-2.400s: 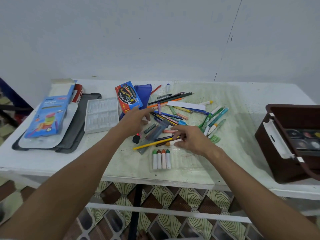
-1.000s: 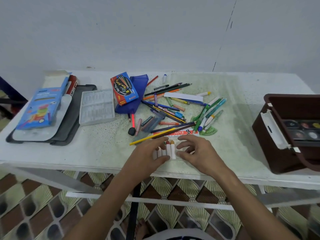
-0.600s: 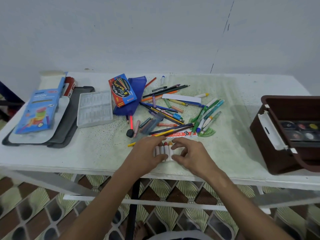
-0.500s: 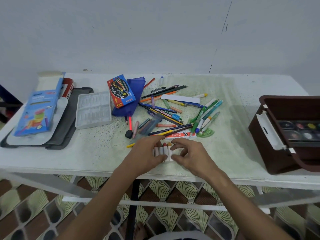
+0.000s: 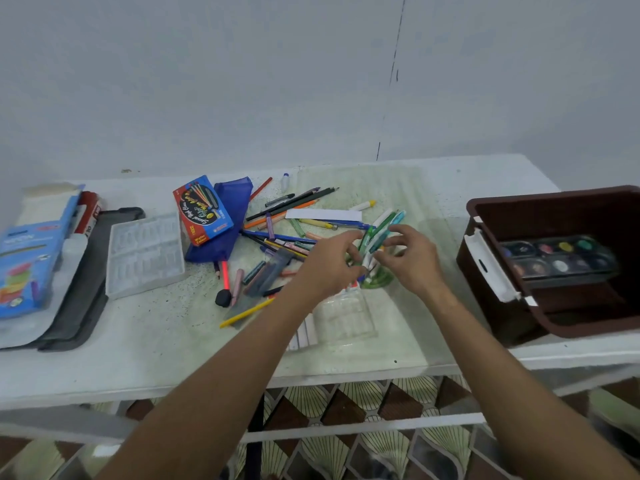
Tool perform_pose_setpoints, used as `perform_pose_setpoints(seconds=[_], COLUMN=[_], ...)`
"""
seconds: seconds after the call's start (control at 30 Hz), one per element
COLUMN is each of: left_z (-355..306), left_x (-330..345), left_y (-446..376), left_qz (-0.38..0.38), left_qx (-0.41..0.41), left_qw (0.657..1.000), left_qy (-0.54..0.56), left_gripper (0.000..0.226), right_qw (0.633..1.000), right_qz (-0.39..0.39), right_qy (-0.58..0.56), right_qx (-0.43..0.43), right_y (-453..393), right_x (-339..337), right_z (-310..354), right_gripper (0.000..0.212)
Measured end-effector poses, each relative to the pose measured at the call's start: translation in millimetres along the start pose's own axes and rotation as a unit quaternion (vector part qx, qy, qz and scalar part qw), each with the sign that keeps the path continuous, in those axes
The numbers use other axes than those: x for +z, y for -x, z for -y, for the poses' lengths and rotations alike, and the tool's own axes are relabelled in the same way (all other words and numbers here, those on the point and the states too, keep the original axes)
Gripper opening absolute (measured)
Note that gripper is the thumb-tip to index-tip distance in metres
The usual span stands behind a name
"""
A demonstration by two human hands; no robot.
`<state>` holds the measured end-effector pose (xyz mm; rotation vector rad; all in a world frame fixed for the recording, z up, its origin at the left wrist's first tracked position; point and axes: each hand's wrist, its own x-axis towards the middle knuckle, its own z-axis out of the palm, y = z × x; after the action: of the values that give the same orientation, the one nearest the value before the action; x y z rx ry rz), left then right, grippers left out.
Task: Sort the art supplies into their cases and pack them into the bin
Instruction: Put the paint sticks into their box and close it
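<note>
While half a second ago both my hands were pressed around the clear crayon case [image 5: 341,318] at the near edge of the table [image 5: 145,344], they have now left it and moved up to the markers [image 5: 375,237] at the right of the pile. That tells me, as I judge it, that the crayons are settled for the moment and the markers are the next sort to gather. The case lies where it was, with a few white crayon ends showing just beyond my left forearm. My left hand [image 5: 329,263] is curled, its fingertips closing on the lower ends of the green and white markers, and my right hand [image 5: 410,259] pinches the same bunch from the other side between thumb and forefinger. Both grips are narrow, only as wide as the bundle. Whether the markers are lifted or still touch the table I cannot tell, since the hands blur. A green protractor [image 5: 379,280] lies just under them. The rest of the pencils [image 5: 291,202] and pens stay scattered to the left, beside the blue pouch [image 5: 232,202] and the red box [image 5: 202,209]. The brown bin [image 5: 554,209] waits at the far right, well apart, with a paint set [image 5: 557,258] already inside.
</note>
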<state>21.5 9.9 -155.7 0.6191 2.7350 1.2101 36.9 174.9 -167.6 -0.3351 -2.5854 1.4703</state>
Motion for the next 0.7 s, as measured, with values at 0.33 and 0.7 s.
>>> perform_pose_setpoints(seconds=[0.33,0.7], left_z=[8,9], left_x=[6,17], left_y=[-7,-10], left_qz=[0.026,-0.001], left_qx=[0.032,0.024], left_qw=[0.993,0.977], left_qy=[-0.108,-0.213], left_gripper=[0.056,0.040], right_qw=[0.993,0.993], right_qz=[0.072,0.058], right_qy=[0.094,0.105], right_qx=[-0.022,-0.012], right_y=[-6,-7], right_x=[-3,3], right_z=[-9,-5], right_gripper=[0.064,0.060])
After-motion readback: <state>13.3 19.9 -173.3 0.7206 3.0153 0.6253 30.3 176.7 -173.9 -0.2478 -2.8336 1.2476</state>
